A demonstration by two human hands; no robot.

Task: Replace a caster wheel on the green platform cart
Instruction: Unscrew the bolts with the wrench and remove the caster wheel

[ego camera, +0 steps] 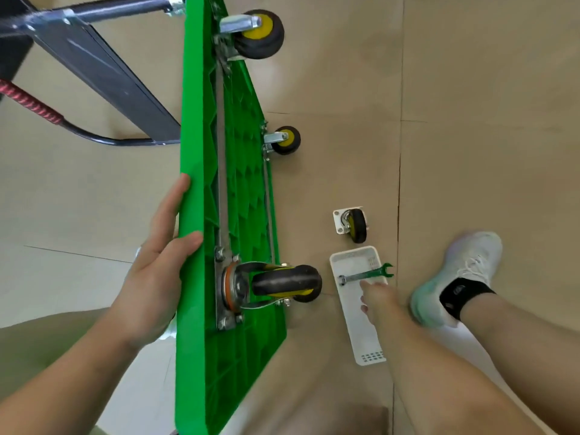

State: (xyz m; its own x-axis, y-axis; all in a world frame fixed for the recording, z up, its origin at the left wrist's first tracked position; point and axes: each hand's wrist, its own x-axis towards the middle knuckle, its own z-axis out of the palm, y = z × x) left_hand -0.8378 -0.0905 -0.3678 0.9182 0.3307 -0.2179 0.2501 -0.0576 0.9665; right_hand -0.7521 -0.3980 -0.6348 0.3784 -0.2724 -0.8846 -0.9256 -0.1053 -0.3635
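Holding: left hand (157,277) clamps green platform cart (194,120) upright on edge, exposing casters (282,284)
Reaching: right hand (376,299), fingers loose, empty, at wrench (367,275) across tray (364,334)
Spare caster (353,225): floor (470,120), just far of tray

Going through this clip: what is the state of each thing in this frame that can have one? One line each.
green platform cart: tipped up on its edge, underside facing right.
nearest caster: mounted on the cart.
spare caster: loose on the floor, beside the white tray.
wrench: lying across the tray, not gripped.
left hand: grips the cart's edge.
right hand: reaches for the wrench, holding nothing.
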